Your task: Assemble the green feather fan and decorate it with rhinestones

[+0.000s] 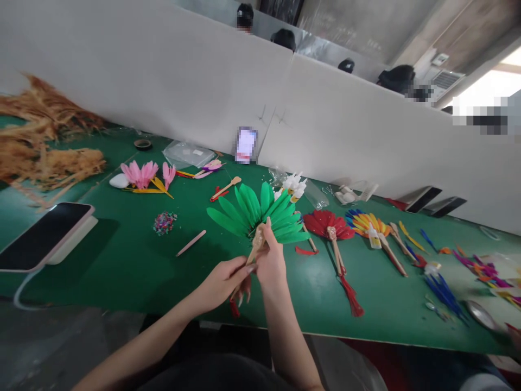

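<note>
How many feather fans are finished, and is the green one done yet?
Looks done: a red fan and a rainbow fan lie on the table with handles on. In hand: the green fan, feathers spread, its handle gripped by the right hand and pinched lower down by the left hand. Probably left: loose pink feathers, blue feathers and a bare stick lie unused.

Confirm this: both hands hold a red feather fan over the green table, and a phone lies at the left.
Not red: the head view shows the left hand and right hand holding a green fan; the red fan lies on the table. The rest stands.
</note>
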`<state>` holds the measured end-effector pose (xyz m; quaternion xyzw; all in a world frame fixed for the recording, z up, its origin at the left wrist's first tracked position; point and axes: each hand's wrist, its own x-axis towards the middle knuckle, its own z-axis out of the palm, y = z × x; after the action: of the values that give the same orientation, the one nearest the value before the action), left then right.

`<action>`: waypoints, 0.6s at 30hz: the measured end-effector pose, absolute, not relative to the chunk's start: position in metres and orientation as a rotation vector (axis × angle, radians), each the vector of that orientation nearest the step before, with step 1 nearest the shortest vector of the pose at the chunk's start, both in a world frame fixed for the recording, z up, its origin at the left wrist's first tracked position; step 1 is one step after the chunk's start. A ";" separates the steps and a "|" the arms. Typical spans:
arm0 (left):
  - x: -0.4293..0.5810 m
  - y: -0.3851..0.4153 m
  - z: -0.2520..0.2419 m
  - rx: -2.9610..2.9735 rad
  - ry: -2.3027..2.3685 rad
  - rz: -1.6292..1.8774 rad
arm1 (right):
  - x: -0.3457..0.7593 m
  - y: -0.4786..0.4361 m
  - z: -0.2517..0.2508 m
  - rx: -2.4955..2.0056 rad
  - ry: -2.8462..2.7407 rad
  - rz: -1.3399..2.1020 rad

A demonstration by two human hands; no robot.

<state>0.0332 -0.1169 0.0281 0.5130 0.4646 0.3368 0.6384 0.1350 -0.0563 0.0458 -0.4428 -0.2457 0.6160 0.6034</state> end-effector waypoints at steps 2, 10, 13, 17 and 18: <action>0.032 -0.118 0.033 1.178 1.082 0.785 | 0.136 -0.058 0.046 -1.007 -0.539 1.476; 0.029 -0.119 0.038 1.227 1.133 0.846 | 0.138 -0.066 0.045 -1.003 -0.542 1.622; 0.030 -0.118 0.036 1.258 1.154 0.840 | 0.136 -0.067 0.049 -0.984 -0.557 1.639; 0.029 -0.115 0.035 1.283 1.152 0.794 | 0.135 -0.066 0.054 -0.964 -0.547 1.631; 0.026 -0.114 0.034 1.304 1.151 0.772 | 0.135 -0.066 0.054 -0.961 -0.544 1.628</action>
<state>0.0262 -0.1137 0.0342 0.5581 0.4925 0.3304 0.5804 0.1348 -0.0659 0.0541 -0.4066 -0.2303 0.6889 0.5541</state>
